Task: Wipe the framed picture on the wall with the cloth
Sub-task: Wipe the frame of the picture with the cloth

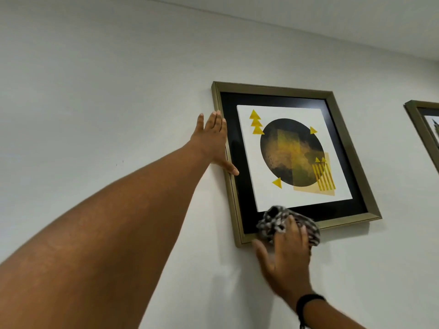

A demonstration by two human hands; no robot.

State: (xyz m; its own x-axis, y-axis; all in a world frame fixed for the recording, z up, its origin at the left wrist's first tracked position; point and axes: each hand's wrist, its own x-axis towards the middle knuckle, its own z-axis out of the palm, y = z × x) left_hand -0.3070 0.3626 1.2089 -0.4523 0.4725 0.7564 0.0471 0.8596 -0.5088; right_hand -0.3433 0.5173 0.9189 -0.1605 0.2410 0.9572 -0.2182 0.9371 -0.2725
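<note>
Frame steadied, cloth pressed at six o'clock.

The frame [349, 155] was braced by the flat, spread left hand [213, 138]; the cloth [285, 222] was bunched under the right hand [288, 255]; light, even strokes were judged best.

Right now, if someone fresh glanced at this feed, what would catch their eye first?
Probably the framed picture, hanging tilted on the wall, its dark circle and yellow triangles vivid against the white. Next, the left hand pressed flat against the frame's left edge. Then the right hand pushing a checkered cloth onto the lower left corner.
</note>
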